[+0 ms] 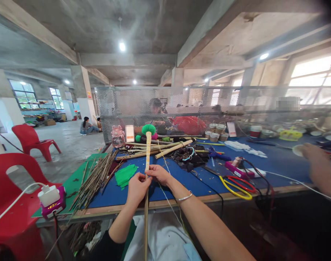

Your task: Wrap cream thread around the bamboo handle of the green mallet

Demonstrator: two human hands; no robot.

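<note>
A long thin stick (146, 224) stands nearly upright before me, its lower end running down past the table edge towards my lap. Its upper part carries a pale yellow wrapping (148, 152), topped by a round green tuft (148, 129). My left hand (137, 187) is closed around the stick just below the wrapping. Right above it, my right hand (160, 174) pinches the stick at the wrapping's lower end. A loose pale thread (168, 203) hangs beside my right wrist. Left of the stick lies a piece of green cloth (125, 175).
Thin twigs (96, 177) are piled at the left, thicker sticks (173, 148) behind. Scissors (234, 191) with yellow and red handles lie right, near a purple power strip (240, 170). A perforated screen (133, 105) borders the table. Another person's blurred hand (314, 156) reaches in from the right.
</note>
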